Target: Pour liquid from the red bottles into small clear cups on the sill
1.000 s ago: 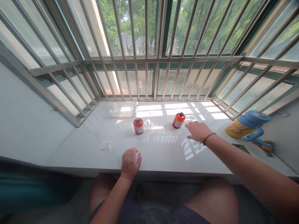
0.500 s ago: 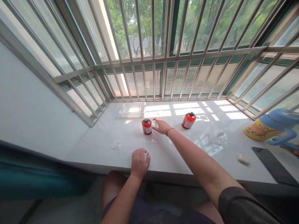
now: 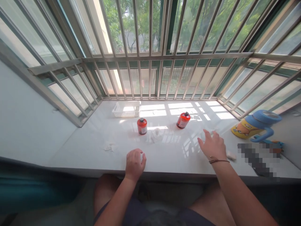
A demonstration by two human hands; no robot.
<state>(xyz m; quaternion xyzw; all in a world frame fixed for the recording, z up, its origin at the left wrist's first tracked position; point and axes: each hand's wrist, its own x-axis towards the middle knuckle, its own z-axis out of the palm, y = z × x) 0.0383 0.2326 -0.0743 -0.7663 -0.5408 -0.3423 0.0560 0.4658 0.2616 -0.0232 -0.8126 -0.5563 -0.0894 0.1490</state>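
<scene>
My left hand (image 3: 135,163) rests at the front edge of the white sill, fingers loosely curled, thumb apart, nothing seen in it. My right hand (image 3: 213,146), wearing a cord bracelet, hovers at the right with fingers spread. Just beyond its fingertips is a pale, see-through crumpled piece (image 3: 211,133), mostly hidden; whether they touch, I cannot tell. A red bottle with a black cap (image 3: 142,126) stands left of centre. Another red bottle (image 3: 183,120) stands farther right, slightly tilted in view. Between them lies a crumpled translucent piece (image 3: 157,135). A similar white scrap (image 3: 109,146) lies at the left.
A white mesh basket (image 3: 127,110) sits at the back left. At the right are a blue and yellow cup with a handle (image 3: 254,125), a small pale block (image 3: 231,155) and a dark, pixelated flat object (image 3: 255,158). Metal bars (image 3: 150,58) run along the window behind.
My right hand has moved from beside the left bottle to the right side of the sill. A crumpled translucent piece now shows where it was. The view has shifted slightly; my left hand stays put.
</scene>
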